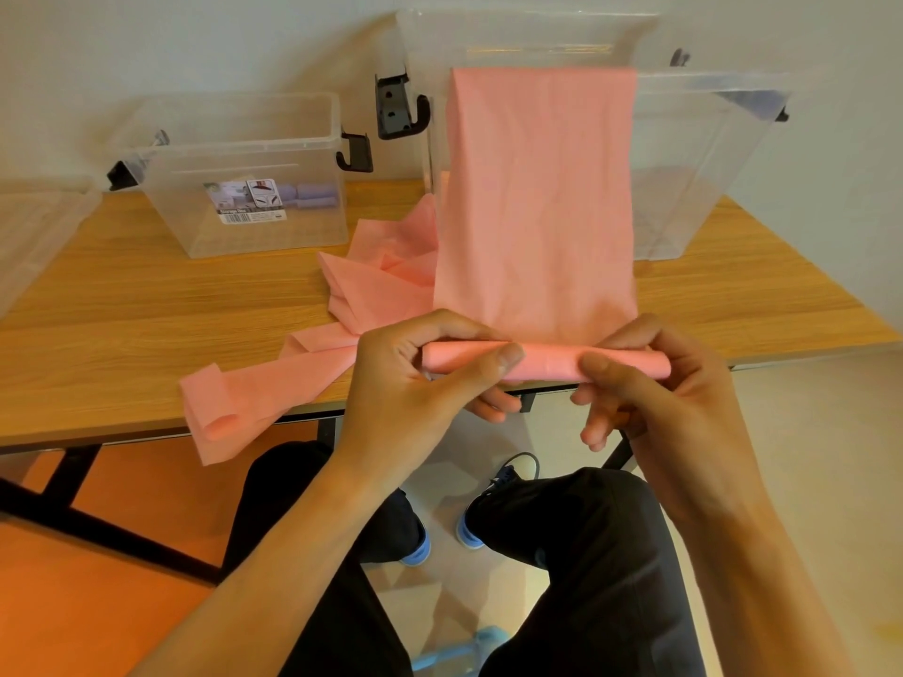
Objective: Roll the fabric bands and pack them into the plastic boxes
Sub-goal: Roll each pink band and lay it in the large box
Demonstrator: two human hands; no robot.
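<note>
Pink fabric band (535,212), head view: the near end is wound into a tight roll (552,366) held in the air just off the front edge of the wooden surface (122,305). The flat unrolled length rises from it against the front wall of the large plastic box (708,163), apparently draped over the rim. The left hand (415,383) pinches the roll's left part between thumb and curled fingers, and the right hand (655,383) pinches the right part likewise. To roll well, both thumbs should turn together with the flat length under even tension, so that the side edges stack flush and the roll does not cone. More loose pink fabric (381,290) lies crumpled on the surface, one tail (220,422) hanging over the front edge; whether it belongs to the same band cannot be told. That tail could slide off if tugged. Open room lies below and toward the person's lap, while the large box's wall limits travel ahead. The small plastic box (244,139), well apart to the left, is open-topped and holds lilac rolls (312,195).
</note>
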